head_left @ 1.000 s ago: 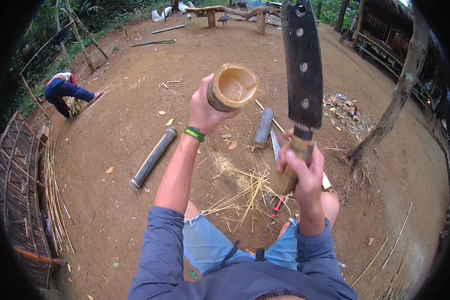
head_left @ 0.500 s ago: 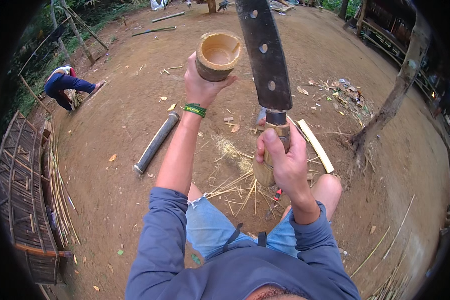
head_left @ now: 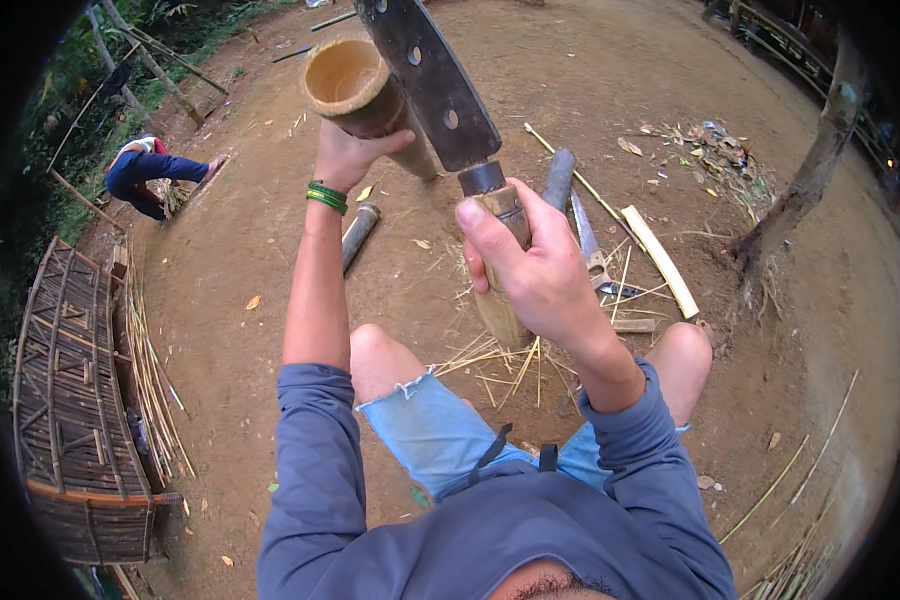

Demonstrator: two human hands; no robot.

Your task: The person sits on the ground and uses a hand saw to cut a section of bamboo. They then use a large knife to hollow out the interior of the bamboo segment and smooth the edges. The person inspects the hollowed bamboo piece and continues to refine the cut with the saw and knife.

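Bamboo tube point(head_left: 355, 92) beside machete point(head_left: 435, 85), both gripped

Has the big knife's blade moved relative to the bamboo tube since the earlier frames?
Yes. The blade has swung left toward the bamboo tube in the left hand; it now overlaps the tube's right side.

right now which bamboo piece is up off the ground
The hollow bamboo section gripped in the left hand; the two darker tubes lie on the dirt.
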